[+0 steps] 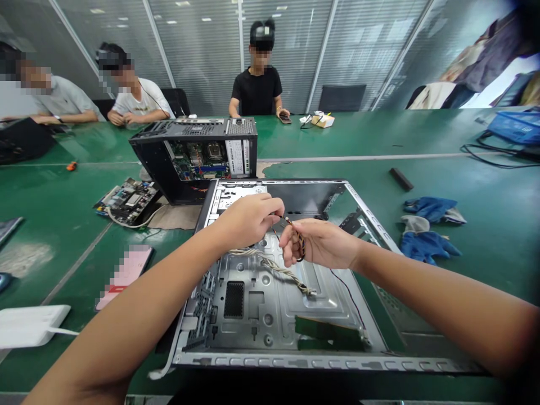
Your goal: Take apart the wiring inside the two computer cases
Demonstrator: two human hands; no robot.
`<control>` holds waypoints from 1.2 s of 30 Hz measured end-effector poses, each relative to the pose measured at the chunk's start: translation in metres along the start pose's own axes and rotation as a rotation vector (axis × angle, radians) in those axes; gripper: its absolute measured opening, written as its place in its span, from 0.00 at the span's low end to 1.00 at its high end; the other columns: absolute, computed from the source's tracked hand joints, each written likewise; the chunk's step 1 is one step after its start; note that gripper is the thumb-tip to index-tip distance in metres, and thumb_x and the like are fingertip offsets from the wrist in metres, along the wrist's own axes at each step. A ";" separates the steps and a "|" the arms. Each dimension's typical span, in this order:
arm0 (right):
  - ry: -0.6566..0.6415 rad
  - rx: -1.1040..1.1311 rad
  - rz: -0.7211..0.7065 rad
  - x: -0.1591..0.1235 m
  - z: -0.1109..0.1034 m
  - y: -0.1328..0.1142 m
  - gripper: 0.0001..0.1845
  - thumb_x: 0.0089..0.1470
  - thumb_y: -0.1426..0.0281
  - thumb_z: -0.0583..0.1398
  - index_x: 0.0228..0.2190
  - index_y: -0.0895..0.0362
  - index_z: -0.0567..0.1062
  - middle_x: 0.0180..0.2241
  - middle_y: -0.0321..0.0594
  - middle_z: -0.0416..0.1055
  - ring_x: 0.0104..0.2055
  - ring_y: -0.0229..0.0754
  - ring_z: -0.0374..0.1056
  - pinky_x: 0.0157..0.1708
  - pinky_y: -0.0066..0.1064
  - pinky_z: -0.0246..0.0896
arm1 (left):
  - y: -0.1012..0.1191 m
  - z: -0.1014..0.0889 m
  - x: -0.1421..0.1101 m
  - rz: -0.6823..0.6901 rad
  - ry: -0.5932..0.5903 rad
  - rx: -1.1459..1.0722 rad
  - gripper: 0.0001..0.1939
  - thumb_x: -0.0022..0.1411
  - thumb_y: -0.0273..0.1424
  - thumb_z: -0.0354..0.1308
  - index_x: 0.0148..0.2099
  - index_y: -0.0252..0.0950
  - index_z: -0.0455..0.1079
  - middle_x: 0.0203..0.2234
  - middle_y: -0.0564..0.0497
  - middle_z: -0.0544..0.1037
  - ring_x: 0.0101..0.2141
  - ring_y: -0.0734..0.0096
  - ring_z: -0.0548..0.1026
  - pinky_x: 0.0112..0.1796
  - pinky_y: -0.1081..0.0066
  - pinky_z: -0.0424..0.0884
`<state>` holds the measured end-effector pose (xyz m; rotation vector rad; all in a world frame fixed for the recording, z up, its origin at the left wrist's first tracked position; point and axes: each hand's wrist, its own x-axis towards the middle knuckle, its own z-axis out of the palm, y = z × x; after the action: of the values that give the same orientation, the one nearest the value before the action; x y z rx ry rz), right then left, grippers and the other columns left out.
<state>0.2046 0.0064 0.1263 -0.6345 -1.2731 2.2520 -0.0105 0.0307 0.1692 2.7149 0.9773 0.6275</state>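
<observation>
Head view: your left hand (248, 218) and right hand (317, 243) pinch the twisted cable (297, 237), running near-right from far-left, over the open case (371, 220).

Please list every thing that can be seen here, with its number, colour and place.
open computer case: 1, grey, front centre
twisted wire: 1, orange and black, between both hands
pale wire: 1, whitish, inside the case
second computer case: 1, black, behind
circuit board: 1, left of it
gloves: 2, blue, right
basket: 1, blue, far right
table: 1, green
people: 3, seated at far side
left hand: pinching the twisted wire
right hand: holding the twisted wire
</observation>
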 end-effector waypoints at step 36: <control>-0.020 -0.237 0.000 0.004 -0.006 0.000 0.24 0.61 0.52 0.58 0.23 0.59 0.71 0.16 0.27 0.52 0.18 0.30 0.41 0.20 0.28 0.34 | 0.004 -0.002 -0.002 0.063 0.007 -0.013 0.10 0.68 0.27 0.49 0.40 0.38 0.72 0.31 0.51 0.70 0.31 0.71 0.68 0.34 0.70 0.63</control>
<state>0.2045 0.0127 0.1227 -0.6960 -1.5643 2.1299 -0.0103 0.0266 0.1711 2.7430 0.8887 0.6521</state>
